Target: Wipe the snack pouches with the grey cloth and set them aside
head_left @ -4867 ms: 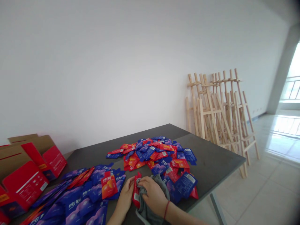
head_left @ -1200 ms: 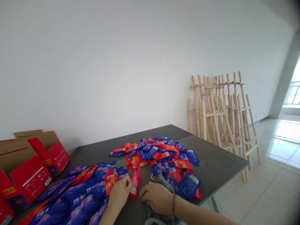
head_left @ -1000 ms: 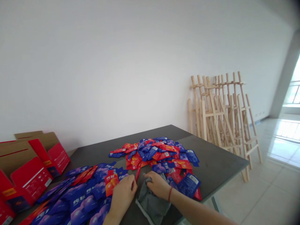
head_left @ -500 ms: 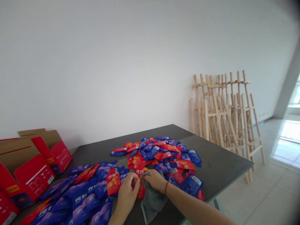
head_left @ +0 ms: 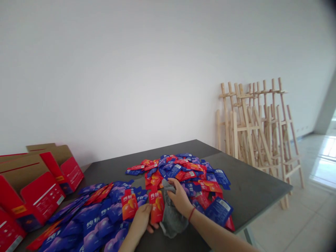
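Note:
A red pouch (head_left: 156, 206) with orange fruit printed on it stands face-up between my two hands. My left hand (head_left: 143, 218) pinches its lower left edge, thumb in front and fingers behind. In my right hand (head_left: 180, 197) is a grey cloth (head_left: 172, 218), which hangs down beside the pouch's right edge. Another red pouch (head_left: 129, 206) lies just left of my left hand, on top of blue ones. Behind my hands spreads a loose pile of red and blue pouches (head_left: 173, 169).
Many blue pouches (head_left: 91, 224) lie overlapped at the left of the dark table (head_left: 252, 178). Open red cardboard boxes (head_left: 43, 196) stand at the far left. Wooden easels (head_left: 249, 129) lean against the white wall (head_left: 131, 70) at right.
My left hand has moved down to the red pouch's lower edge, leaving its front in plain view. My right hand and the cloth have shifted up and right. The view has turned slightly left.

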Available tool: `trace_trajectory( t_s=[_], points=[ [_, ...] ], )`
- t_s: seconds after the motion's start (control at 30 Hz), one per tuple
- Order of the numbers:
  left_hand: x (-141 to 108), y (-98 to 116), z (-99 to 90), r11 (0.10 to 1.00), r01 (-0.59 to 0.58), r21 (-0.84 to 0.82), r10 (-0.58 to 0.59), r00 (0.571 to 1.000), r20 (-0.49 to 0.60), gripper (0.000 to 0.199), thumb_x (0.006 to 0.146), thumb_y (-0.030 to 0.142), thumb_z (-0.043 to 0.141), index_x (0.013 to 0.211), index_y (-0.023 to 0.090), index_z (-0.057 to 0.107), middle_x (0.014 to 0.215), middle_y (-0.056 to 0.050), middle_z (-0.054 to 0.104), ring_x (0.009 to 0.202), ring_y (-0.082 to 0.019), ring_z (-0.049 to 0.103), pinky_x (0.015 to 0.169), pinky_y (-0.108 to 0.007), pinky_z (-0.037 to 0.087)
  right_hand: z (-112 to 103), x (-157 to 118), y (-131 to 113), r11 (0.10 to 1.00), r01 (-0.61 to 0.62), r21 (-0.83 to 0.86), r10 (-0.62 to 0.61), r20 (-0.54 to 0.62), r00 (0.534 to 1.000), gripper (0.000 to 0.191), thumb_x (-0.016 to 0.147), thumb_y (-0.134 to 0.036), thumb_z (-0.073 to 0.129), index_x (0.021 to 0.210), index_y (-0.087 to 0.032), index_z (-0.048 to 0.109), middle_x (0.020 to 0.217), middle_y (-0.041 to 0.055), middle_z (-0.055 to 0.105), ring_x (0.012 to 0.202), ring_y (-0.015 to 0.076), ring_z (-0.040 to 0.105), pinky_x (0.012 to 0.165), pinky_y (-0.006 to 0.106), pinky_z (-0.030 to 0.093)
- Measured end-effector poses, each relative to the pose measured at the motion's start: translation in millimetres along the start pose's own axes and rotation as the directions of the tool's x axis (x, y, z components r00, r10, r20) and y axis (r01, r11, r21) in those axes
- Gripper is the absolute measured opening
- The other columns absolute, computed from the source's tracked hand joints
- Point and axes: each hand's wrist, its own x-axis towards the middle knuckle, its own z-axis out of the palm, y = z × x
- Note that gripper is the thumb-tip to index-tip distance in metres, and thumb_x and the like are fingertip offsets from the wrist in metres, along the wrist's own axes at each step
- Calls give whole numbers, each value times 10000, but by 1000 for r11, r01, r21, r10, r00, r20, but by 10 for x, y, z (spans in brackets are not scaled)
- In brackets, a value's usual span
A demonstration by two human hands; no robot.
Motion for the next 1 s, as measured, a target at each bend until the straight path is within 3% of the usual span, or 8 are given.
trace_trajectory(
  t_s=[0.07,0.1,0.17,0.2,0.37,0.5,0.87,1.0],
  points=[
    [12,-23,13,1000,12,16,-13,1000,17,480,778,599,375,805,161,570,389,-5,593,295,-155,534,294,-229,344,47,-112,-53,981,173,-87,-157,165,974,495,701,-119,531,1190,-183,570,1222,90,570,1144,224,515,1029,363,372],
    [18,-30,21,1000,13,24,-14,1000,24,472,773,593,385,811,160,567,382,1,588,287,-150,527,287,-222,333,74,-168,-84,955,263,-136,-216,289,933,491,690,-122,546,1177,-178,586,1238,93,562,1150,233,504,1041,367,357],
    [32,-35,36,999,12,39,-13,999,33,451,766,581,409,825,161,562,385,10,589,291,-144,534,280,-209,320,125,-247,-141,896,381,-229,-242,468,850,467,702,-140,557,1166,-166,602,1251,97,558,1146,250,490,1034,373,354],
    [39,-35,42,999,14,45,-15,999,35,443,764,578,416,826,164,559,394,11,596,298,-144,544,276,-205,316,146,-261,-164,873,398,-281,-219,502,837,456,716,-147,552,1170,-162,600,1251,97,558,1141,254,487,1021,371,362],
    [56,-40,46,997,42,68,-46,997,58,472,760,628,431,804,172,547,472,-11,647,342,-149,595,268,-194,305,236,-90,-183,789,281,-547,-16,438,899,348,773,-132,504,1099,-140,626,1185,113,574,1086,247,497,929,338,414],
    [49,-71,17,995,68,79,-74,993,87,515,759,671,408,758,175,543,487,-27,653,342,-153,601,271,-191,298,283,39,-152,764,285,-578,13,456,890,314,781,-122,495,1058,-120,643,1165,137,581,1079,264,494,873,347,439],
    [32,-72,5,997,46,59,-55,987,153,539,739,654,420,821,149,588,433,-23,628,340,-153,585,296,-190,324,-27,-443,-300,648,639,-414,-239,686,687,255,855,-207,524,1096,-192,607,1240,69,575,1081,249,483,848,360,455],
    [23,-80,2,998,32,50,-39,988,148,517,735,644,448,813,152,585,407,-10,609,290,-128,519,283,-185,266,67,-412,-278,622,565,-542,-156,621,768,218,860,-189,522,1054,-167,620,1152,98,609,1024,261,512,795,375,472]
  ],
)
